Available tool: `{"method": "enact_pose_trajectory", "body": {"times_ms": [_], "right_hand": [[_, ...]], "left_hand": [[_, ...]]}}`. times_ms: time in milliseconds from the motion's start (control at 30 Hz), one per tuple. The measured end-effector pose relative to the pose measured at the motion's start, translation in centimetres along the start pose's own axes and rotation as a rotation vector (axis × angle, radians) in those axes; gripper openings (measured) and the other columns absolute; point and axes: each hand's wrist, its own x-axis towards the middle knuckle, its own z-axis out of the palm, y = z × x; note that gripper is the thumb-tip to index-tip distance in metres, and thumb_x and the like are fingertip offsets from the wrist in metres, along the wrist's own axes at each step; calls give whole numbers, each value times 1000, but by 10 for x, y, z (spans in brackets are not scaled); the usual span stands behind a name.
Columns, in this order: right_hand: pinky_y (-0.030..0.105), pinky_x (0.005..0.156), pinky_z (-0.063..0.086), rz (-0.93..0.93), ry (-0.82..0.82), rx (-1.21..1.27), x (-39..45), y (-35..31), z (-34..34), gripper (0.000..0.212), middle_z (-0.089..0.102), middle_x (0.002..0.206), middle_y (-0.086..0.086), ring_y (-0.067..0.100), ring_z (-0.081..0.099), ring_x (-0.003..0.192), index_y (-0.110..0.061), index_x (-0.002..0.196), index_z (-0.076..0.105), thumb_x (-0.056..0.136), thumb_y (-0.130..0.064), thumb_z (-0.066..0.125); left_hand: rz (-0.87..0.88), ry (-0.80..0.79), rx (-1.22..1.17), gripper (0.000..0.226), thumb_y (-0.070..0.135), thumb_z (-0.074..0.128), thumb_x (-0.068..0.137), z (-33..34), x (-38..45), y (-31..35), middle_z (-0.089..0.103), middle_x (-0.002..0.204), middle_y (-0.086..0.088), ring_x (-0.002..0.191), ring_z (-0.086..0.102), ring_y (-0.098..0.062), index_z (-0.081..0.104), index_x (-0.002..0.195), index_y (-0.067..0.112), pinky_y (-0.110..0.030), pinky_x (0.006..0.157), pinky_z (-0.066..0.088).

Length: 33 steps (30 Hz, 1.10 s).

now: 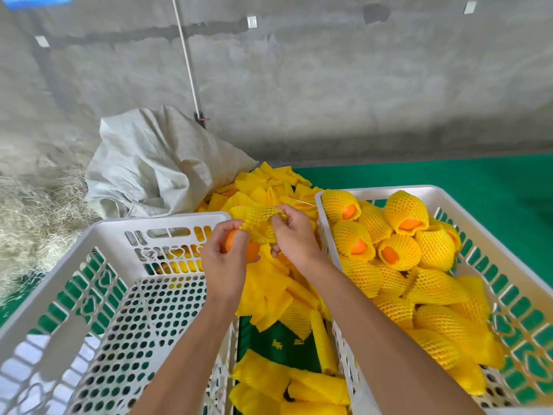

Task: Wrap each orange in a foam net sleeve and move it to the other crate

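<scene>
Here, at the far left, the white source crate [98, 295] shows only its perforated floor and walls; no loose oranges are visible in the part in view. Over its far right corner the left hand [223, 265] cups a bare orange [242, 250], fingers curled round it from the left, with only the fruit's right side showing. Directly to the right, touching the orange's upper right side, is the yellow foam net sleeve [258, 224], stretched open. The right hand [294, 235] pinches its far edge, thumb and fingers curled into the mesh.

The coming move turns on this: the sleeve's mouth seems to face left and slightly down toward the orange, and its long axis runs roughly from the right hand to the left. The fruit lies just left of and a little below the opening. My judgement is that the sleeve must be drawn leftward over the orange while the left hand holds steady, then shifts its grip so the fingers do not block the mesh.

Below and behind the hands, between the crates, lies a heap of flat spare sleeves [269, 295] on green matting; nothing there obstructs. Further right, the destination crate [508, 265] is heaped with wrapped oranges [401, 217], near the right hand. A grey woven sack [155, 163] slumps behind.
</scene>
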Motion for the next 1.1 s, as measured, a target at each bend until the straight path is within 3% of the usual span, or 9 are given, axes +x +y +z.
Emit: {"method": "enact_pose_trajectory", "body": {"times_ms": [100,200,267,433,533,667,900,1000,1100], "right_hand": [[36,50,53,31,29,-2,-2,-3,2,23,62,76,9,19,58,49,-9,119,63,108,-25,49],[33,61,46,-157,218,-458,-4,1,-4,31,70,99,8,23,67,81,-14,127,61,106,-34,49],[28,60,36,-243,251,-717,-5,5,-8,33,72,100,11,29,69,88,-13,130,59,106,-32,49],[35,66,46,-308,160,-1090,-3,2,-11,30,73,110,12,34,69,98,-15,129,57,104,-31,50],[34,65,43,-323,114,-1077,-7,-4,-8,31,73,111,10,35,69,97,-17,125,58,102,-37,55],[32,70,43,-350,28,-879,-13,-7,-11,43,72,116,9,34,67,103,-18,126,60,92,-42,72],[46,85,56,-318,-141,-627,-10,-8,-7,45,72,115,6,27,67,102,-18,126,64,85,-22,82],[36,90,54,-386,-157,-580,-8,-8,-7,36,71,121,6,23,65,108,-15,129,65,93,-13,70],[11,84,45,-392,-18,-568,-6,-13,-13,28,72,121,5,17,66,106,-13,129,68,104,-21,58]], "left_hand": [[-95,-33,-66,20,20,65,90,0,-1,1,64,108,-3,97,65,-35,72,109,22,-44,65,63],[-125,-101,-48,47,25,60,82,0,-7,2,56,128,4,114,64,-32,63,129,25,-48,82,63],[-113,-123,25,61,28,63,79,-1,-10,4,54,135,6,121,63,-29,56,139,31,-52,98,58],[-89,-99,-62,60,39,87,83,-3,-11,12,72,128,-3,118,69,-24,66,136,23,-45,101,57],[-87,-131,-61,56,51,86,78,-3,-10,12,76,118,-4,115,70,-26,75,123,20,-43,103,57],[-262,-239,-94,94,76,87,55,-4,-6,7,66,140,3,131,62,-18,72,132,24,-50,114,47],[-395,-319,-290,51,69,84,71,-6,0,13,75,125,-7,122,69,-25,83,107,33,-43,100,53],[-388,-215,-252,31,60,76,81,-7,2,13,79,113,-5,114,73,-24,85,98,35,-34,87,59],[-374,-104,-290,49,52,82,72,-7,4,11,79,112,-7,106,75,-23,82,106,17,-33,82,61]]}}
